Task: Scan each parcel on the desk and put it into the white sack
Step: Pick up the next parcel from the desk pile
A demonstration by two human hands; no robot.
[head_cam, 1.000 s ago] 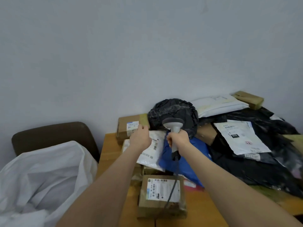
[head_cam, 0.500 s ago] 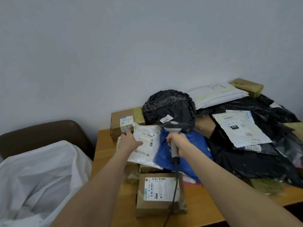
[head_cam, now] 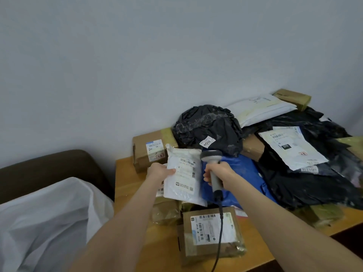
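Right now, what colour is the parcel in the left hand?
The parcel is white, with a barcode label; head view.

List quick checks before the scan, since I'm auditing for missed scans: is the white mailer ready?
1. Left hand holds white mailer: ok, gripped at its left edge.
2. Mailer's barcode label faces up: ok.
3. Right hand grips barcode scanner: ok.
4. Scanner window aimed at label: cannot tell, it faces away from the camera.
5. Cable clear of parcels: not ok, it trails across the cardboard box.
6. White sack beside the desk: ok.
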